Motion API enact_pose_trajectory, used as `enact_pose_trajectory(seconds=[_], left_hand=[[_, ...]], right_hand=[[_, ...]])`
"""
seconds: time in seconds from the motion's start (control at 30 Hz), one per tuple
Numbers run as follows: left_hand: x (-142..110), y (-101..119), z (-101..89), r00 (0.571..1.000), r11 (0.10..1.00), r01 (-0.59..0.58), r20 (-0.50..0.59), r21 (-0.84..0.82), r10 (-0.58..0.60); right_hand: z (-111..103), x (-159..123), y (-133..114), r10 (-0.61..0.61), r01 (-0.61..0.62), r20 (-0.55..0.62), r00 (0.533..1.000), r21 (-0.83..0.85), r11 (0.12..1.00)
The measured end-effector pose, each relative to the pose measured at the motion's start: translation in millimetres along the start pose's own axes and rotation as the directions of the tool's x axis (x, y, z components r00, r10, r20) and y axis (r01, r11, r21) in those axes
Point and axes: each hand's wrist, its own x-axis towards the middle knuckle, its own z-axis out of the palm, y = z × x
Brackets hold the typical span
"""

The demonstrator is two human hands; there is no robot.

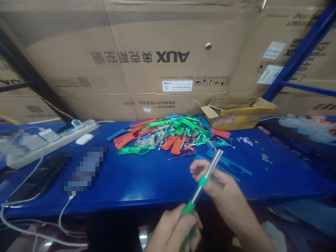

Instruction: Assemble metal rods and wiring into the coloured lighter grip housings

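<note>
Closed around the green handle of a long-nosed lighter [198,191], my left hand [173,229] is at the table's front edge. The lighter's metal tube slants up and right, with a green collar [204,181] partway along it. My right hand [216,180] is curled about the tube at this collar, its thumb against it; the tube hides part of the fingers. Behind my right hand lie blue plastic lighter shells [232,164]. A small screwdriver [183,155] rests left of them. Farther back is a heap of green, red and blue lighter parts [175,134].
An opened carton [236,113] stands behind the heap. Small white pieces [245,140] and tiny metal bits [266,159] lie to the right. At left are a power strip [57,140], a white earbud case [84,139], phones and cables. Large cardboard [131,80] walls the back.
</note>
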Motion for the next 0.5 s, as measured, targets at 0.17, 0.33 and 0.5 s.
enact_pose_trajectory(seconds=[0.17,0.33,0.5], left_hand=[[-1.1,8.4,2.3,0.998,0.999,-0.018,-0.067,0.034,0.020],[-0.4,18.5,-1.2,0.992,0.986,-0.120,-0.030,0.117,0.124],[-3.1,17.5,5.3,0.970,0.929,-0.159,-0.122,0.334,0.210]], right_hand=[[8.1,-15.7,17.6,-0.046,0.045,0.101,0.994,0.006,0.999],[0.0,-18.5,16.9,-0.056,0.051,0.082,0.995,0.055,0.997],[13.5,-18.2,24.3,-0.118,0.104,0.076,0.990,0.165,0.981]])
